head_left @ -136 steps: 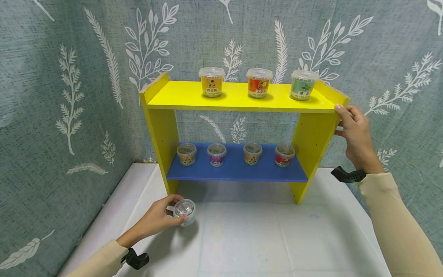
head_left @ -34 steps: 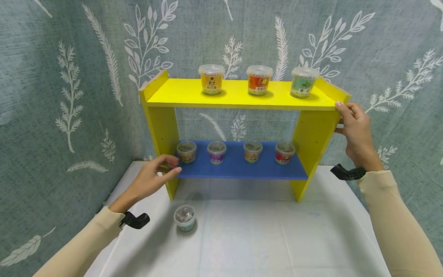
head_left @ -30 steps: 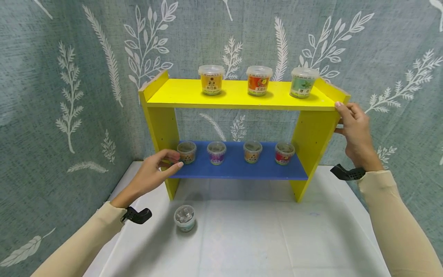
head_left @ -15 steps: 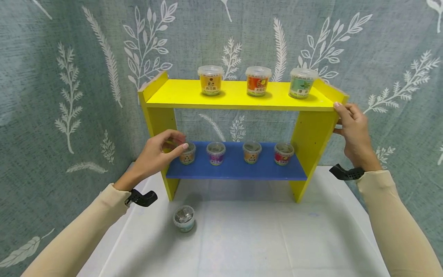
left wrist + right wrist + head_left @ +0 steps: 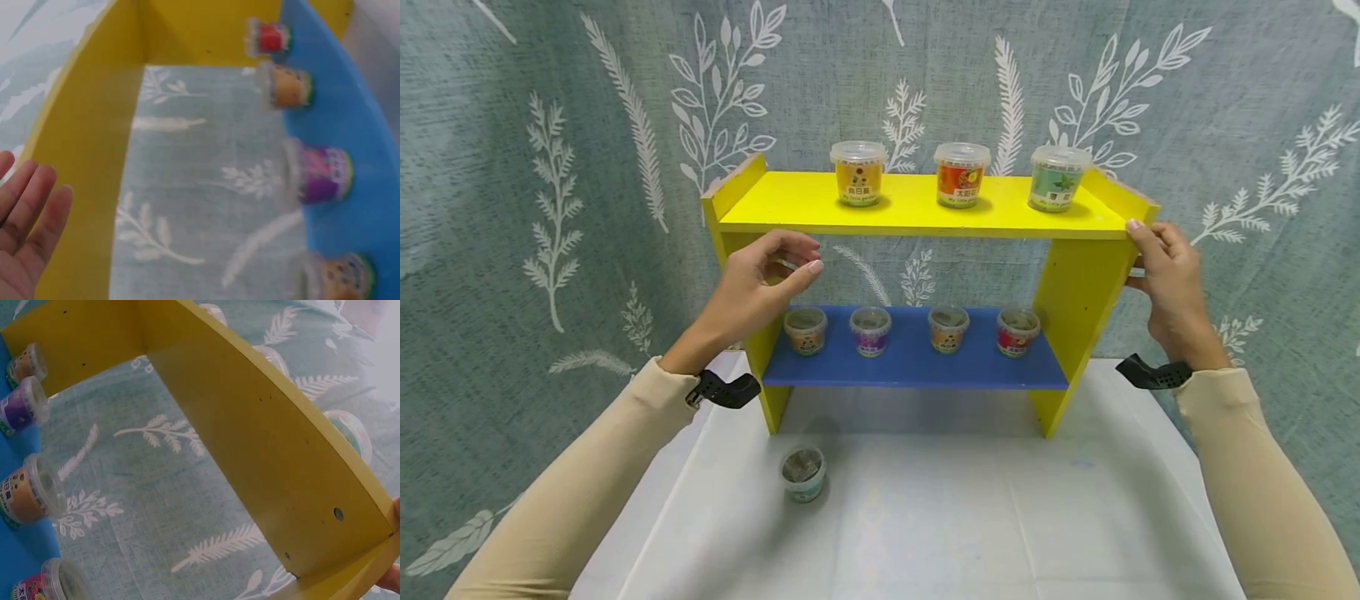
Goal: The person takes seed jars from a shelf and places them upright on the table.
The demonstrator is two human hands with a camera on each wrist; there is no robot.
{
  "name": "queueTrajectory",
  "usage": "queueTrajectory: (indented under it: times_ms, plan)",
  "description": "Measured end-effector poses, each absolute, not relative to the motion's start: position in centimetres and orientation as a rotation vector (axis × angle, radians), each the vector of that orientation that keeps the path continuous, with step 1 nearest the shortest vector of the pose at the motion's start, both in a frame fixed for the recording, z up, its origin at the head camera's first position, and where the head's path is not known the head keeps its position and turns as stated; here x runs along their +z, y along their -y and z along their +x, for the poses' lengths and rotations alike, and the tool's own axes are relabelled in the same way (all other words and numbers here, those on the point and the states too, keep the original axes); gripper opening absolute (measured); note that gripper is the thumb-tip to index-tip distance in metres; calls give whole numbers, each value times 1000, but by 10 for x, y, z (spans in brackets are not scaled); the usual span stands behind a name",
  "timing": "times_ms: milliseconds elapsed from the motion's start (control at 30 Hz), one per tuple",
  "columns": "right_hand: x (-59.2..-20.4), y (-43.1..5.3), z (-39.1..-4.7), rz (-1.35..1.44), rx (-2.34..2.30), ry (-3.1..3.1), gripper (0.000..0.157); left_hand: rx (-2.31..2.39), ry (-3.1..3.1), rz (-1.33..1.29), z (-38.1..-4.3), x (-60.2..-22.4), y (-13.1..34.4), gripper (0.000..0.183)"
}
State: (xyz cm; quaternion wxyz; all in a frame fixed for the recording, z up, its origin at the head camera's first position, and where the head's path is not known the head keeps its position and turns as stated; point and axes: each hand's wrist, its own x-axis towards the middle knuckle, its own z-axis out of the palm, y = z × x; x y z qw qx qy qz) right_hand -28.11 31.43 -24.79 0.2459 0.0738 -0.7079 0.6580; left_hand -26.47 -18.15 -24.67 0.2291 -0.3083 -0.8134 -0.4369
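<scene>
My left hand hovers in front of the left side of the yellow shelf, just under its top board. Nothing is between its relaxed fingers. Below it an orange-labelled plastic cup stands at the left end of the blue board. My right hand grips the shelf's right side at the top corner, thumb on the front edge, the other fingers partly hidden behind the panel. On the white table a teal-labelled cup stands in front of the shelf's left leg.
Along the blue board stand a purple-labelled cup, another orange one and a red one. On top are lidded cups in yellow, red-orange and green. A patterned grey-green cloth hangs behind.
My left hand set the teal-labelled cup down on the table and let go, then rose past the blue board towards the top board. My right hand has kept its hold on the shelf.
</scene>
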Motion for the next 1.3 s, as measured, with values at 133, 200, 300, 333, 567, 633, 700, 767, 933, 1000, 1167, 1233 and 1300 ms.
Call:
queueTrajectory:
  times_ms: [133, 200, 300, 333, 567, 633, 700, 767, 933, 1000, 1167, 1233, 1300]
  plan:
    - [-247, -314, -281, 202, 1785, 1938, 36, -1245, 2170, -871, -268, -235, 173, 29]
    - [-247, -315, -281, 196, 1771, 1947, 36, -1271, 2134, -890, -271, -229, 169, 29]
    - [-248, -315, -280, 188, 1754, 1961, 36, -1359, 2075, -931, -275, -223, 163, 28]
    - [-249, -315, -280, 188, 1753, 1966, 36, -1389, 2057, -941, -276, -220, 162, 28]
    - [-251, -316, -280, 187, 1751, 1969, 36, -1430, 1989, -932, -281, -202, 152, 27]
    - [-251, -316, -280, 194, 1758, 1966, 36, -1388, 1994, -902, -283, -196, 150, 28]
    - [-250, -316, -280, 206, 1764, 1961, 35, -1343, 2005, -867, -286, -191, 150, 29]
    - [-250, -317, -280, 215, 1773, 1952, 35, -1299, 2017, -831, -289, -185, 149, 31]
    - [-249, -318, -281, 207, 1791, 1935, 35, -1261, 2061, -746, -301, -173, 145, 37]
    - [-249, -318, -281, 200, 1786, 1938, 36, -1247, 2098, -695, -305, -169, 143, 43]
    - [-250, -317, -281, 197, 1776, 1951, 37, -1258, 2215, -560, -311, -162, 142, 60]
    - [-249, -317, -281, 199, 1782, 1949, 37, -1289, 2256, -524, -313, -158, 142, 63]
    - [-249, -316, -281, 208, 1790, 1942, 37, -1340, 2282, -500, -316, -154, 141, 65]
